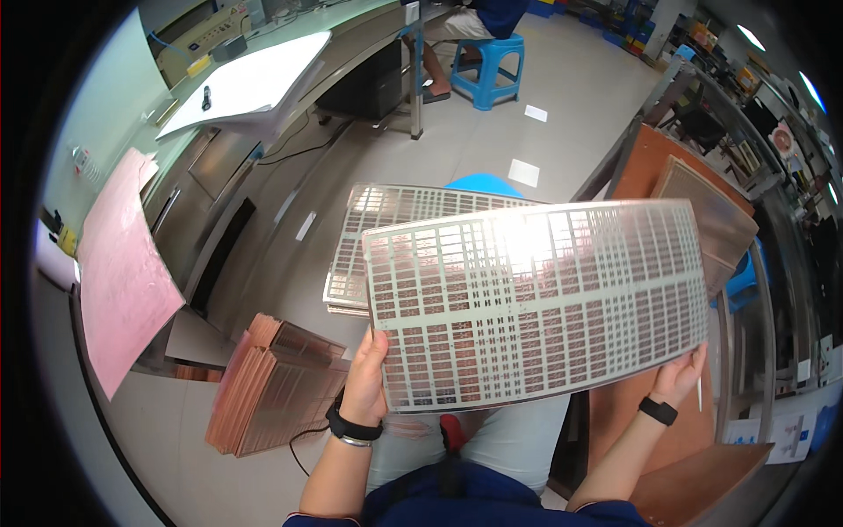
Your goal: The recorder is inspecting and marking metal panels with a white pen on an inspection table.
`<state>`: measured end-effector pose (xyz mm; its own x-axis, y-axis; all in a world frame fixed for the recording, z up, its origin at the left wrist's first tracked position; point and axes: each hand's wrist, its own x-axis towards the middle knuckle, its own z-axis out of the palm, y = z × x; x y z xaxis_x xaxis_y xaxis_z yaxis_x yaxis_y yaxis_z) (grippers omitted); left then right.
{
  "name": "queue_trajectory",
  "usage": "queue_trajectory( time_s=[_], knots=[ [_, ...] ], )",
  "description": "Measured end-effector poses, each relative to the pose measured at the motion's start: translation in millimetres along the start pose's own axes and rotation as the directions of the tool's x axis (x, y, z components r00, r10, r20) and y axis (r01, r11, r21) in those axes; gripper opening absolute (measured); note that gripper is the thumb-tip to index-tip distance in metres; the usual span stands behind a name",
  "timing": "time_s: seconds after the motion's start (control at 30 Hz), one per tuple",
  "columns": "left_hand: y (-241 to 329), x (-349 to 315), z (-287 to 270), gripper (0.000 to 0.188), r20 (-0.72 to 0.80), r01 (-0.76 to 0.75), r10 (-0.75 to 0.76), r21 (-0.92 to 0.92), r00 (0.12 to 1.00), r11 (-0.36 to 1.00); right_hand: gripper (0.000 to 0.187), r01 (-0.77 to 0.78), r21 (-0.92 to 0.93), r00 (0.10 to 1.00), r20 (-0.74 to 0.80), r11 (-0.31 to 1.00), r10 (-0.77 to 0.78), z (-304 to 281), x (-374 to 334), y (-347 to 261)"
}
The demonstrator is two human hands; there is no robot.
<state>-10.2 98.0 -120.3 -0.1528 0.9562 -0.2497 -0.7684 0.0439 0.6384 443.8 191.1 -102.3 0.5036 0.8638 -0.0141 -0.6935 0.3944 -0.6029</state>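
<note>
A large shiny circuit-board panel [536, 303], patterned with a pale grid of small copper-toned cells, is held up in front of my lap. My left hand [367, 376] grips its lower left edge, with the thumb on the side. At the lower right corner my right hand [680, 378] holds the edge, and most of its fingers are hidden behind the panel. A bright glare covers part of the panel's upper middle. Behind it, a stack of similar panels [347, 255] shows on the left, partly covered by the held one.
Upright panels [272, 382] stand bundled on the floor at left. A pink sheet [127, 272] hangs by the bench, where white sheets [250, 83] lie. On the right is a metal rack [672, 97] with brown boards [645, 167]. Beyond, a person sits on a blue stool [487, 75].
</note>
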Motion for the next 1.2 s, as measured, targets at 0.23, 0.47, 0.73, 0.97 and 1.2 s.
queue_trajectory(
  time_s=[0.23,0.47,0.73,0.97,1.2],
  knots=[
    [14,7,-40,0.039,-0.101,0.009,0.007,0.16,0.995,0.987,0.04,-0.088,-0.056,0.99,-0.116,0.995,0.081,-32,-21,17],
    [28,8,-69,0.047,-0.267,-0.015,0.094,0.283,0.959,0.959,0.039,-0.202,-0.231,0.977,-0.109,0.952,0.181,-34,-27,35],
    [41,6,-87,0.047,-0.31,-0.028,0.184,0.449,0.933,0.893,0.041,-0.254,-0.544,0.967,-0.119,0.8,0.226,-31,-35,42],
    [41,10,-93,0.043,-0.302,-0.049,0.237,0.521,0.923,0.852,0.041,-0.194,-0.673,0.971,-0.028,0.714,0.237,-32,-25,28],
    [40,10,-90,0.036,-0.316,-0.029,0.303,0.647,0.899,0.762,0.042,-0.133,-0.807,0.931,0.099,0.576,0.353,5,-27,15]
  ],
)
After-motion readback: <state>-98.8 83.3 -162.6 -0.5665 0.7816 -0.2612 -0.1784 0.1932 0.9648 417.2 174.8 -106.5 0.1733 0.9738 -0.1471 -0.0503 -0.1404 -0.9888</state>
